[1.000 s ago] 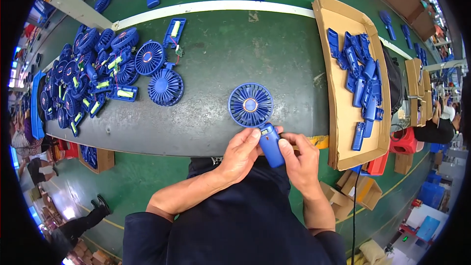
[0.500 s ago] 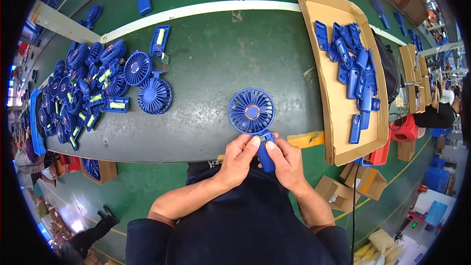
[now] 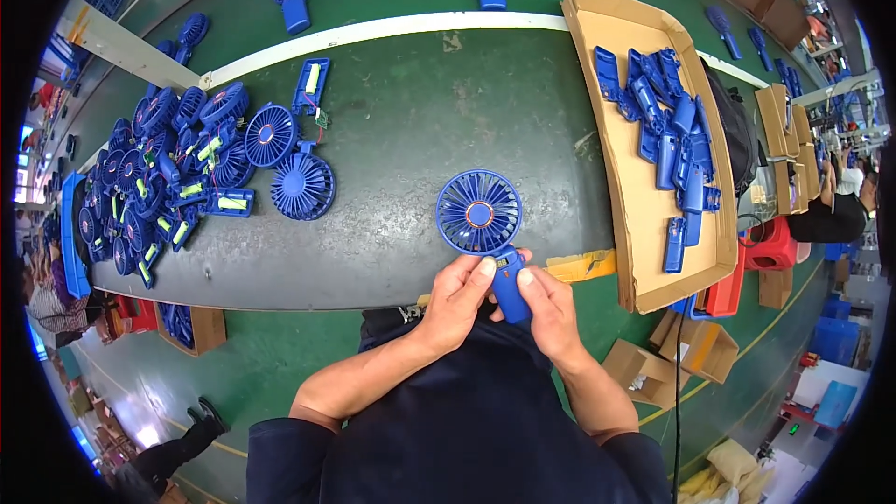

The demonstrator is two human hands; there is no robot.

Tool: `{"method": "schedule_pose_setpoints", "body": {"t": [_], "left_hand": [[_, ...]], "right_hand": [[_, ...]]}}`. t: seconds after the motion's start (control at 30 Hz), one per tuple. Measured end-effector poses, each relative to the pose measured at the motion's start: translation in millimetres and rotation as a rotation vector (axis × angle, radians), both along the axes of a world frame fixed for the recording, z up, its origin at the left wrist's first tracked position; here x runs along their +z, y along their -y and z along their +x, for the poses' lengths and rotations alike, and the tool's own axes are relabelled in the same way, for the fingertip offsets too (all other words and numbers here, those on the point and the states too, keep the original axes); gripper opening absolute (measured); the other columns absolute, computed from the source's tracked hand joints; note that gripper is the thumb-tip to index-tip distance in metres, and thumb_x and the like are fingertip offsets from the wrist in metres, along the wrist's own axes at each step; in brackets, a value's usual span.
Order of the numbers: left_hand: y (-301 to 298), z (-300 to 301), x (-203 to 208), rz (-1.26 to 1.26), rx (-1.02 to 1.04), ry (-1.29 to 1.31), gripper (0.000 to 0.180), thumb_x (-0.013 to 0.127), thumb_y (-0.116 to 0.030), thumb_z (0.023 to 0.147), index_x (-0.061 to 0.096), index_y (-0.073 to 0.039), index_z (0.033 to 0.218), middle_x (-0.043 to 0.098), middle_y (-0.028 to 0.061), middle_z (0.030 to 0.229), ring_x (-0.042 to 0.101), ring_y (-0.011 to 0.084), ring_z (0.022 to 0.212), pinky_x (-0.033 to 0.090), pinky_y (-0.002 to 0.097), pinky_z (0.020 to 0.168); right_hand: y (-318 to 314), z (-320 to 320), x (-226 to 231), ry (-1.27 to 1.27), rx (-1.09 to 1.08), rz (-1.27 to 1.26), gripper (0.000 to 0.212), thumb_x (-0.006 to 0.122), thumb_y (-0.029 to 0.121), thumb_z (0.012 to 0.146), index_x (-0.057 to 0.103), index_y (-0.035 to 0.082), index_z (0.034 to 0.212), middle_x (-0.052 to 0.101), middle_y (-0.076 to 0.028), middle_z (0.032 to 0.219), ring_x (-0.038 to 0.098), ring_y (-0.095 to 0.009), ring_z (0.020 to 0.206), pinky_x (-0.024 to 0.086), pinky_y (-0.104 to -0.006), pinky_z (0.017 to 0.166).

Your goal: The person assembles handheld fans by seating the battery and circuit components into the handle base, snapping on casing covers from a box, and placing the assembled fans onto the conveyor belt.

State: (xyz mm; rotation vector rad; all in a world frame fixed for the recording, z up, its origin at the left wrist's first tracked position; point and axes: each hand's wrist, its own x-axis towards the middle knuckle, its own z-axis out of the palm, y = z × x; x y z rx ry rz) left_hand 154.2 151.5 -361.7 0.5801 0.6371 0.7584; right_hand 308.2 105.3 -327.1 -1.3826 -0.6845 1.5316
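Note:
A blue handheld fan [image 3: 479, 213] is held upright just over the table's front edge, its round grille away from me. My left hand [image 3: 457, 297] is closed on the left side of its handle, thumb near the small display. From the right, my right hand [image 3: 551, 308] grips the same handle, thumb along its side. An orange-red ring marks the grille's centre, and a small red button sits below the display. The undersides of the handle and the curled fingertips are hidden.
At the left is a pile of blue fans [image 3: 140, 168], several with handles open on pale green batteries. A cardboard tray [image 3: 630, 252] of blue handle shells stands at the right. Beyond the white rail [image 3: 392, 28] lie more fans. A black cable [image 3: 678, 392] hangs at lower right.
My right thumb has slid off the front of the handle toward its right side, baring the display and button. The fan stays in both hands. The view has shifted slightly.

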Motion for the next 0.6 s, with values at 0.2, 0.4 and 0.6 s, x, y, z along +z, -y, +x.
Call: {"method": "schedule_pose_setpoints", "body": {"t": [0.2,0.4,0.6], "left_hand": [[3,4,5,0.164,0.022,-0.149,0.040,0.044,-0.027,0.112,0.061,0.002,0.132,0.069,0.0033,0.104,0.058,0.0059,0.082,0.049,0.0236,0.070],[-1,6,1,0.153,0.057,-0.139,0.040,0.045,-0.029,0.111,0.062,0.002,0.131,0.069,0.0047,0.106,0.058,0.0068,0.080,0.050,0.0242,0.069],[-11,-5,0,-0.009,-0.035,0.098,0.047,0.047,-0.036,0.110,0.052,0.002,0.137,0.062,0.0221,0.137,0.065,0.0204,0.103,0.056,0.0344,0.085]], "right_hand": [[-5,-10,1,0.371,0.009,0.033,0.031,0.058,0.026,0.103,0.068,-0.003,0.104,0.069,-0.008,0.078,0.066,-0.013,0.062,0.055,-0.0266,0.057],[-6,-12,-6,0.253,-0.044,0.040,0.031,0.060,0.028,0.102,0.068,-0.002,0.105,0.069,-0.007,0.078,0.065,-0.012,0.061,0.056,-0.0266,0.057],[2,2,-2,-0.115,0.108,0.043,0.045,0.047,0.033,0.108,0.061,-0.006,0.126,0.070,-0.015,0.096,0.070,-0.019,0.075,0.059,-0.0287,0.065]]}}
